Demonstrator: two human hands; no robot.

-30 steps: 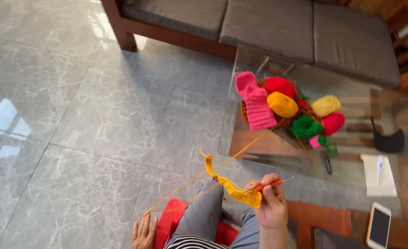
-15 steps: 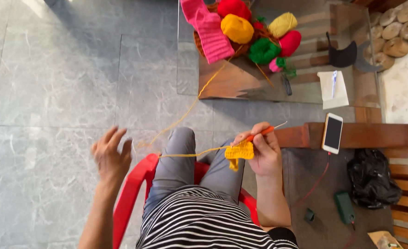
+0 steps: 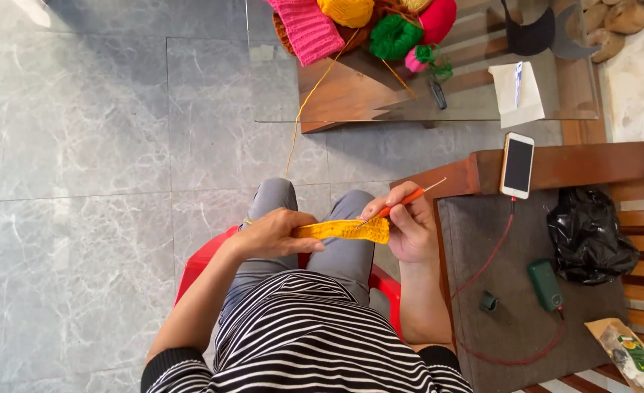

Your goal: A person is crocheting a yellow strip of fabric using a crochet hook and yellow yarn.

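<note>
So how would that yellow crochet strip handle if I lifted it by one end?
The yellow crochet strip would probably droop, being soft yarn spanning left hand to right hand. Likely very light. Its trailing yarn strand could tug.

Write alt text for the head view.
Seated on a red chair, a person crochets: left hand holds a yellow strip, right hand an orange hook. Yarn balls sit on a glass table ahead.
</note>
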